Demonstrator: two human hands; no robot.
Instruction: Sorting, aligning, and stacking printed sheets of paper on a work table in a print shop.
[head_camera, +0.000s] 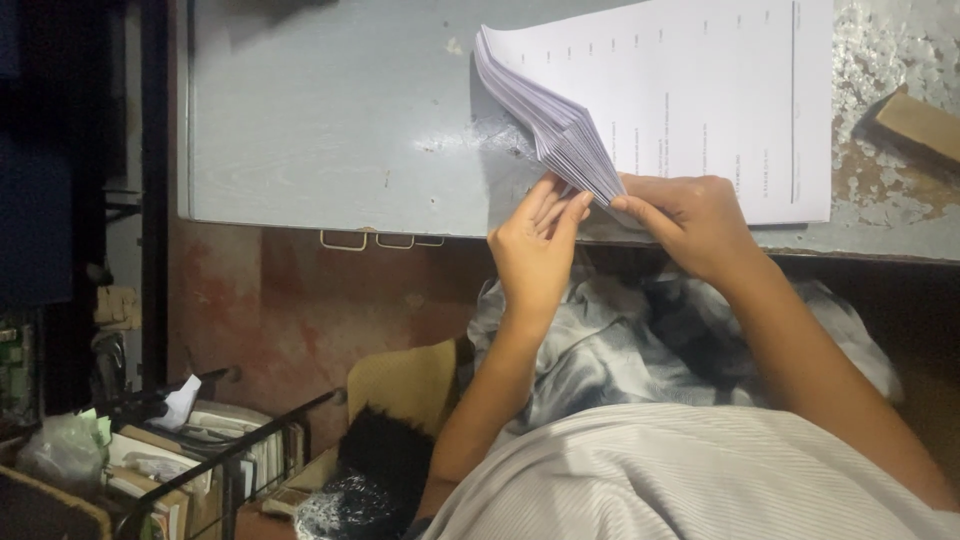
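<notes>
A stack of white printed sheets (700, 90) lies on a grey metal table (330, 120), near its front edge. The stack's left part (545, 115) is lifted and fanned into a wedge. My right hand (690, 220) pinches the fanned sheets at their near corner between thumb and fingers. My left hand (535, 250) rests its fingertips against the same corner from below, fingers loosely together.
A brown block (920, 122) lies at the table's right, on worn paint. Metal loops (380, 240) hang under the front edge. Grey patterned cloth (620, 340) covers my lap. A black wire rack with books (200, 460) stands at the lower left.
</notes>
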